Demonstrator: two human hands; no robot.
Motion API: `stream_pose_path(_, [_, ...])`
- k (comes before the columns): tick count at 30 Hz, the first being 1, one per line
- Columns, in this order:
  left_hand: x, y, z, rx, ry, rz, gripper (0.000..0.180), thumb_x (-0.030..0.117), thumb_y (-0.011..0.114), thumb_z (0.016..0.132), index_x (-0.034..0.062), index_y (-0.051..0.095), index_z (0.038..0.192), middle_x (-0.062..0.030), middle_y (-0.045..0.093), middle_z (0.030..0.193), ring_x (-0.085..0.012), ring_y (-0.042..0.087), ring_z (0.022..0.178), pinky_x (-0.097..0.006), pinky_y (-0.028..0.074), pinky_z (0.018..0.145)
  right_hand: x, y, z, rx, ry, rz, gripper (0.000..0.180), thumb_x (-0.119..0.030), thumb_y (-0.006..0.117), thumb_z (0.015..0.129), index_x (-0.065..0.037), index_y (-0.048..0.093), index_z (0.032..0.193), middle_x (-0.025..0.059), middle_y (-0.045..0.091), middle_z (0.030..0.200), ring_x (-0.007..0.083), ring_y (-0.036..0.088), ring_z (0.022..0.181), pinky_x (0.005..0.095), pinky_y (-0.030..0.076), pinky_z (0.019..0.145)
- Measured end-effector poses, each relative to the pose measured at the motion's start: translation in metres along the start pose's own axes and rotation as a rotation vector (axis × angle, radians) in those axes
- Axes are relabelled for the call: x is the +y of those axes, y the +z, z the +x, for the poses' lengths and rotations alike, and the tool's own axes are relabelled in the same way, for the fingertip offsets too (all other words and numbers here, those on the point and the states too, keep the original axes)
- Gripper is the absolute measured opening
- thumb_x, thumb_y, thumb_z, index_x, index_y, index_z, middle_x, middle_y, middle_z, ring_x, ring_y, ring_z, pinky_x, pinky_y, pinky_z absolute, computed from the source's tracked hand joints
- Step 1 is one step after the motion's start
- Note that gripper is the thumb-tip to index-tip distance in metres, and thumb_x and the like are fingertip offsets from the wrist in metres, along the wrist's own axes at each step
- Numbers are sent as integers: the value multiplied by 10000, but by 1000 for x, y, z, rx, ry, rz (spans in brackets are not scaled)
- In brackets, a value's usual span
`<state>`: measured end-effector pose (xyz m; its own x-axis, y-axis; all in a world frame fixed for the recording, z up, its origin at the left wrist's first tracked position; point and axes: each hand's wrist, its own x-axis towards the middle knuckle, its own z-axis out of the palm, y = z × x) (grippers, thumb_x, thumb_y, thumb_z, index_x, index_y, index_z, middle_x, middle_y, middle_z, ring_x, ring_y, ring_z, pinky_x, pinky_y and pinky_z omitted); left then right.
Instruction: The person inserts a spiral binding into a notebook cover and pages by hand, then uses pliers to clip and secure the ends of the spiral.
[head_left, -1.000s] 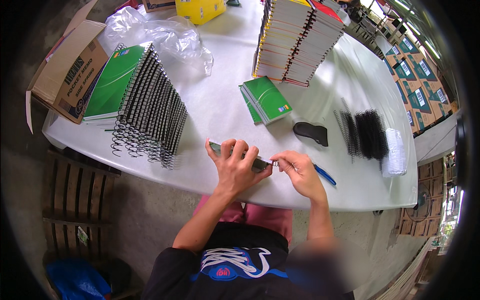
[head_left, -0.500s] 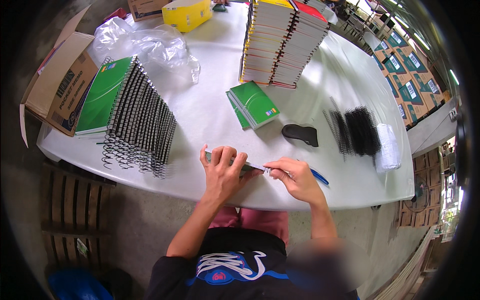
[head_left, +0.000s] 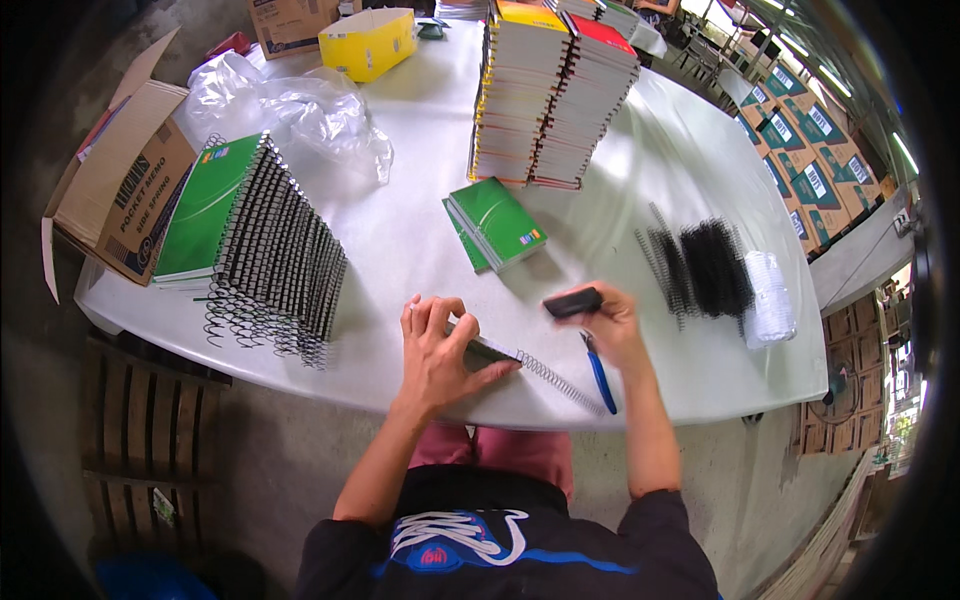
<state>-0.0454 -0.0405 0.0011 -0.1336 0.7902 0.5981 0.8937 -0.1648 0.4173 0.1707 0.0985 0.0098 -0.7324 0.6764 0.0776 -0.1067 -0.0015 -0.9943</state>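
Note:
Near the table's front edge, my left hand grips a small notebook seen nearly edge-on, partly hidden by the fingers. A thin wire coil sticks out from the notebook's end toward the right and rests near the table. Just above the table, my right hand is closed around a smooth black oblong object whose exact kind I cannot make out. Below that hand lies a pair of blue-handled cutting pliers. Two green notebooks lie overlapped farther back.
A tall stack of green notebooks with protruding coils stands left, beside an open carton. Clear plastic, a yellow box and piled spiral books are behind. Loose black coils and a white roll lie right.
My right hand has left the coil at the notebook and picked up the black object from the table. The coil now hangs free, and the pliers show fully, shifted left and nearer.

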Motion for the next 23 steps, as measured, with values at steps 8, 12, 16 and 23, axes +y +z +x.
stream_pose_path(8, [1, -2, 4, -15, -3, -16, 501, 421, 817, 520, 66, 543, 745, -98, 442, 1023, -315, 407, 1020, -528, 309, 971, -10, 41, -1, -142, -233, 149, 147, 64, 612, 709, 25, 697, 822, 143, 699, 848, 204, 672, 832, 315, 526, 788])
stream_pose_path(12, [0, 0, 2, -12, -36, -74, 494, 381, 839, 487, 69, 549, 739, -94, 440, 1069, -315, 403, 1029, -516, 316, 953, -16, 31, 14, 124, -92, -476, 236, 121, 570, 693, 3, 702, 848, 108, 708, 850, 149, 668, 842, 282, 519, 777])
stream_pose_path(16, [-3, -4, 2, -57, -67, -75, 476, 327, 854, 478, 62, 545, 722, -114, 413, 1132, -328, 393, 1048, -482, 350, 918, -26, 50, 20, -121, -126, -487, 252, 93, 609, 665, -29, 714, 859, 112, 705, 834, 133, 671, 818, 247, 505, 758])
stream_pose_path(23, [-11, -4, 7, -72, -295, -488, 432, 249, 846, 562, 76, 550, 826, -138, 351, 1243, -287, 352, 1145, -455, 376, 937, -22, 57, 36, -87, 14, -494, 256, 69, 581, 714, -59, 729, 879, 86, 713, 835, 156, 680, 812, 253, 513, 789])
